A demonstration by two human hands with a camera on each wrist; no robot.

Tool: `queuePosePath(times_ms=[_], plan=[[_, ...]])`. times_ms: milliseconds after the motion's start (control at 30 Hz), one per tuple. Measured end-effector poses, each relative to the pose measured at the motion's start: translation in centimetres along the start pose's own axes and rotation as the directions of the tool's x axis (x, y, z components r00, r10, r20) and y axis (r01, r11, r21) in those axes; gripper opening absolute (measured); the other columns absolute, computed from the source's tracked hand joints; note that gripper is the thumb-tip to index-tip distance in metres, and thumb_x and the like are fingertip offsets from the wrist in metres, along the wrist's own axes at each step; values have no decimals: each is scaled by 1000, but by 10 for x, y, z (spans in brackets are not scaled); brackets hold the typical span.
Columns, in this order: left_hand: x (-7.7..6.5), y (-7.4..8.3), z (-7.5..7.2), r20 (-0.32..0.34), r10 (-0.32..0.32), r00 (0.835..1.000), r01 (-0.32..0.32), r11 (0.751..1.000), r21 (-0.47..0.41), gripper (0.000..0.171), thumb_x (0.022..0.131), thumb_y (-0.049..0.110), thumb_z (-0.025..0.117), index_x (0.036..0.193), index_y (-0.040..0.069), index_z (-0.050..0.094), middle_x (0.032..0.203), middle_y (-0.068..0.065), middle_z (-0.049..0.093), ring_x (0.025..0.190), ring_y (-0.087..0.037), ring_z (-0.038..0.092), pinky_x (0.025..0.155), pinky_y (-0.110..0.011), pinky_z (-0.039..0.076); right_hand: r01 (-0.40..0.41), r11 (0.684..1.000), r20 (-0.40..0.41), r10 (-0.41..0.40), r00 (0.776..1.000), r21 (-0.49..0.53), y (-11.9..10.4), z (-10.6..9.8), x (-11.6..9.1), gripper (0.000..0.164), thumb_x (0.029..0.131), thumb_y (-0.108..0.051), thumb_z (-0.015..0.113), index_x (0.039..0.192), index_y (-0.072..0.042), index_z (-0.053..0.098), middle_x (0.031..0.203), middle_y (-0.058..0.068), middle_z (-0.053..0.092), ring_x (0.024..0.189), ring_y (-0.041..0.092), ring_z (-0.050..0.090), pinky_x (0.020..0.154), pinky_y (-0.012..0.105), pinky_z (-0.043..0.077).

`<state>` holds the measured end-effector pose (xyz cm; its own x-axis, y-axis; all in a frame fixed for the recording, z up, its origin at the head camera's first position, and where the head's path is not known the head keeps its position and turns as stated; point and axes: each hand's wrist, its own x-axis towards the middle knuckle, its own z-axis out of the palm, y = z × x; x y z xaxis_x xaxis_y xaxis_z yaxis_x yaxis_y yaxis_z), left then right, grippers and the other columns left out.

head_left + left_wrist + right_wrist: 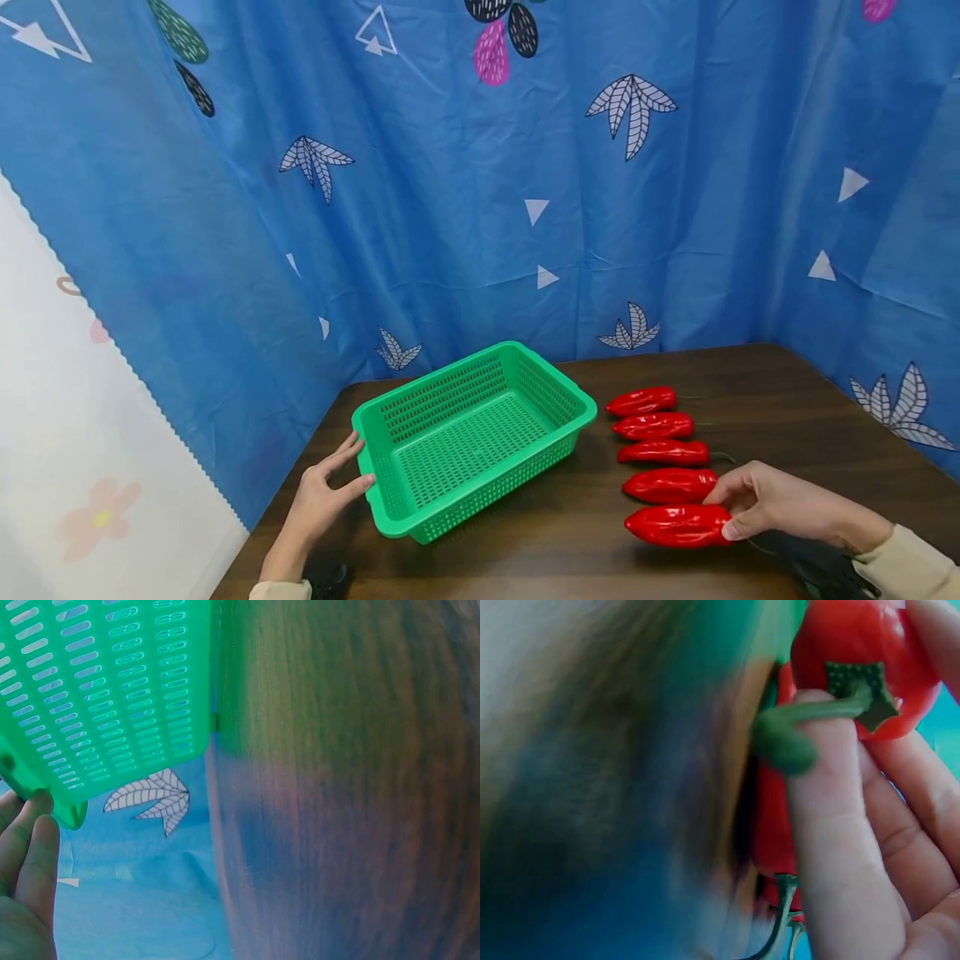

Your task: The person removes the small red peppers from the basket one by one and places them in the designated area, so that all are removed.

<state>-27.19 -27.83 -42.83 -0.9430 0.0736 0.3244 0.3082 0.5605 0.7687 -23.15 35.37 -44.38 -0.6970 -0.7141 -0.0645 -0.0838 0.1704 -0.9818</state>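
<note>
In the head view my right hand (776,507) pinches a glossy red pepper (675,526) by its stem end, thumb on the near side. The right wrist view shows that pepper's green cap and curved stem (810,720) beside a finger. Just beyond it lies another red pepper (663,485), close to my fingertips. My left hand (318,500) is at the left end of a green plastic basket (480,512), thumb and fingers spread along its rim. Straight fingers (37,855) touch that rim in the left wrist view. No peppers lie inside the basket.
Several more red peppers, among them the farthest pepper (642,402), form a column to the right of the basket, tips pointing left. Everything stands on a dark wooden table (555,567). A blue patterned curtain (465,208) hangs behind the table's far edge and along its sides.
</note>
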Motion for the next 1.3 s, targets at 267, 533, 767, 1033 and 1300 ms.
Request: queuePosePath(times_ms=[267, 533, 767, 1033, 1300], plan=[[0, 1, -1, 1, 7, 1000, -7, 1000, 9, 62, 89, 23, 77, 144, 6, 54, 157, -13, 42, 149, -46, 28, 109, -72, 31, 39, 999, 2, -39, 999, -22, 11, 5, 1, 24, 93, -2, 66, 113, 12, 66, 96, 0, 75, 76, 4, 68, 65, 23, 56], [0, 1, -2, -6, 9, 1000, -9, 1000, 6, 62, 88, 21, 78, 143, 4, 55, 157, -13, 43, 148, -46, 29, 109, -72, 30, -11, 996, -57, 5, 998, -92, 12, 3, 0, 26, 92, -3, 69, 112, 13, 65, 95, 1, 73, 72, 6, 65, 61, 22, 53], [0, 1, -3, -2, 10, 1000, -10, 1000, 14, 62, 88, 22, 78, 143, 4, 55, 157, -13, 43, 148, -46, 29, 109, -73, 31, -44, 992, -79, 35, 996, -115, 10, 3, -1, 27, 92, -4, 70, 112, 13, 63, 96, 3, 69, 73, 8, 63, 63, 21, 53], [-1, 2, -5, 3, 5, 1000, -6, 1000, 27, 62, 89, 24, 77, 144, 6, 54, 158, -13, 41, 148, -47, 29, 108, -72, 32, -52, 989, -79, 41, 996, -140, 9, 3, 1, 28, 91, -7, 71, 111, 12, 63, 96, 6, 68, 76, 9, 64, 64, 23, 55], [-1, 3, -4, 14, 32, 999, -33, 998, 55, 62, 90, 24, 75, 145, 6, 53, 159, -14, 40, 148, -47, 29, 108, -71, 33, -104, 981, -105, 87, 991, -164, 3, 2, -5, 32, 90, -9, 73, 112, 13, 63, 99, 13, 67, 77, 13, 64, 66, 25, 56]])
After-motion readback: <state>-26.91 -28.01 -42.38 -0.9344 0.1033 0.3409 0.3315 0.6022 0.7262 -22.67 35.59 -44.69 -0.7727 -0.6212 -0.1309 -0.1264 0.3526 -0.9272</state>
